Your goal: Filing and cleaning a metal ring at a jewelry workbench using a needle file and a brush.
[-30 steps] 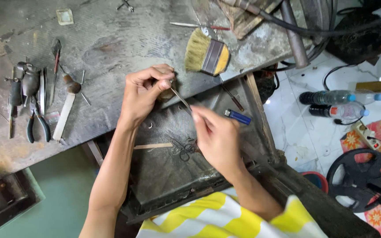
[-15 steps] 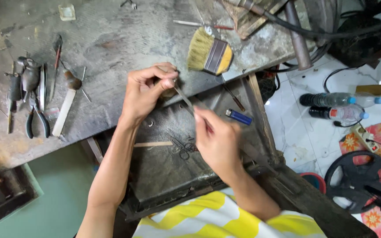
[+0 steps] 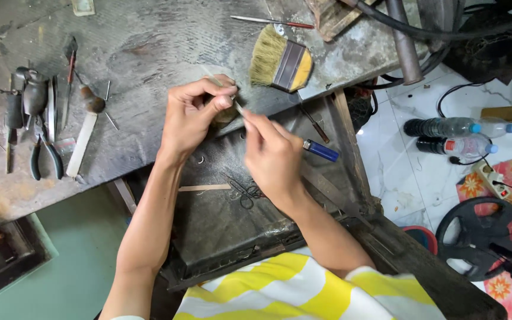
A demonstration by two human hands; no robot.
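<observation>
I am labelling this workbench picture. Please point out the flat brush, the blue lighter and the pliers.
flat brush (image 3: pixel 271 56): head view, on the pale bristles.
blue lighter (image 3: pixel 321 151): head view, on the blue body.
pliers (image 3: pixel 45 155): head view, near the joint above the two dark handles.

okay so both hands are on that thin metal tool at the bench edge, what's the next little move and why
Probably one short stroke of the thin tool with the right hand: its tip sits at the left hand's pinched fingertips, which seem to brace something too small to see against the bench edge.
</observation>
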